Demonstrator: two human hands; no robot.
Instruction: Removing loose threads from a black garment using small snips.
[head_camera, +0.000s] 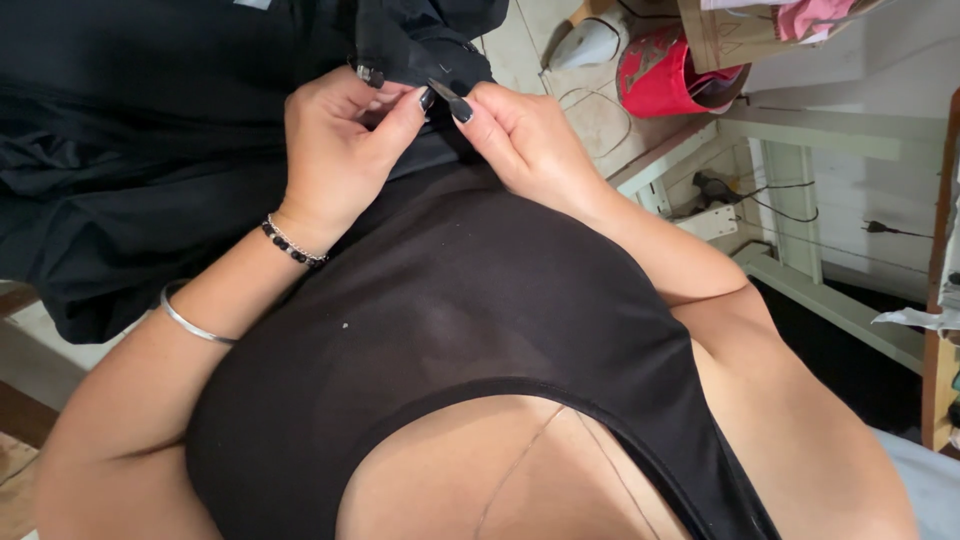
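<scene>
While the left hand (335, 140) and right hand (520, 135) pinch the black garment (150, 170) at twelve o'clock, it looks soft, light, limp; hold near the metal snap (370, 74).

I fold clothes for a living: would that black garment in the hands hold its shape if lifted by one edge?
Probably not: the black garment lies in soft folds and drapes off the surface, so it looks floppy. It bunches between the left hand and right hand, suggesting thin, light cloth.
</scene>
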